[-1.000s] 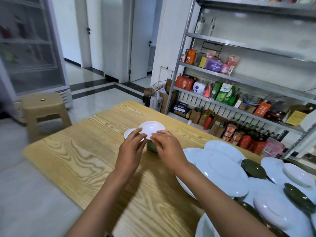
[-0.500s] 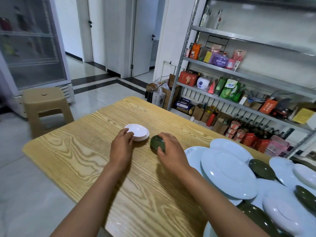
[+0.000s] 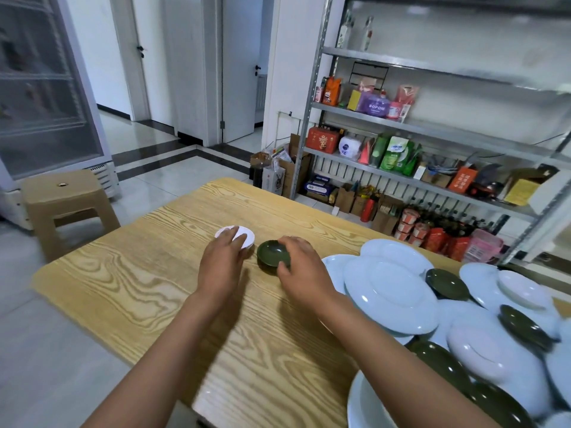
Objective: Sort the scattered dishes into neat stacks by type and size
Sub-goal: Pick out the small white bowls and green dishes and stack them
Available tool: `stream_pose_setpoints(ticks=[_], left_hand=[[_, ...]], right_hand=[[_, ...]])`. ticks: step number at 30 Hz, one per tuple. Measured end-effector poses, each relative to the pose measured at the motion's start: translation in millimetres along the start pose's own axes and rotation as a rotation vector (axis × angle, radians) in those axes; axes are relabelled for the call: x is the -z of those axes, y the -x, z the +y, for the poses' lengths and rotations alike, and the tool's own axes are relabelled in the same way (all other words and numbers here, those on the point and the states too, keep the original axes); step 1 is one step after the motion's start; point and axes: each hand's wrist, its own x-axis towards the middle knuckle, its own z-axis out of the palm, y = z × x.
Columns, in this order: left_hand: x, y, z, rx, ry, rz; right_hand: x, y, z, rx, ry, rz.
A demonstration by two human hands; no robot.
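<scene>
A short stack of small white saucers (image 3: 244, 236) sits on the wooden table (image 3: 123, 288); my left hand (image 3: 223, 261) rests over its near edge with its fingers on the top saucer. Just to the right stands a small dark green dish (image 3: 272, 253). My right hand (image 3: 301, 270) curls round that dish's right rim, thumb at the near side. To the right lies a jumble of large pale blue plates (image 3: 389, 291), smaller white plates (image 3: 522, 288) and dark green saucers (image 3: 446, 284), overlapping one another.
A metal shelf rack (image 3: 417, 128) full of packets and bottles stands behind the table. A tan plastic stool (image 3: 66, 202) is on the floor at the left, beside a glass-door fridge (image 3: 46, 88). Bare wood stretches left and near of my hands.
The white saucer that both hands held up a second ago now lies on the white stack. My right hand has shifted onto the green dish, which is more exposed than half a second ago.
</scene>
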Motion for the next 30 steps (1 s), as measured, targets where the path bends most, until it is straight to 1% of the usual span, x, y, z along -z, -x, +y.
stream_pose_setpoints(ticks=[4,8,12,16,19,21,24,27,30], left_hand=[[10.0,8.8,41.0,-0.147,0.019,-0.006],[19.0,27.5,97.0,-0.301,0.066,-0.001],[14.2,47.3,146.3,-0.432,-0.011,-0.008],[5.5,70.0,188.5,-0.514,0.012,0.002],[-1.7,86.2,210.5,-0.531,0.092,-0.039],[-7.1,96.9,222.4,-0.529,0.154,-0.099],[-14.6,111.3,233.3,-0.521,0.191,-0.186],[-17.4,123.7,239.5,-0.515,0.198,-0.216],[-20.9,132.7,241.2,-0.501,0.224,-0.273]], right_hand=[[20.5,18.5,4.8,-0.003,0.029,0.049],[49.4,54.2,17.1,-0.044,0.015,0.085],[72.0,99.8,36.0,-0.137,0.0,0.139],[94.3,146.4,65.9,-0.238,-0.016,0.164],[109.3,174.1,88.1,-0.379,-0.046,0.153],[118.8,191.9,100.1,-0.447,-0.073,0.102],[128.6,213.7,111.8,-0.424,-0.086,0.0],[130.1,227.1,118.3,-0.399,-0.053,-0.099],[124.0,234.2,122.3,-0.384,-0.006,-0.099]])
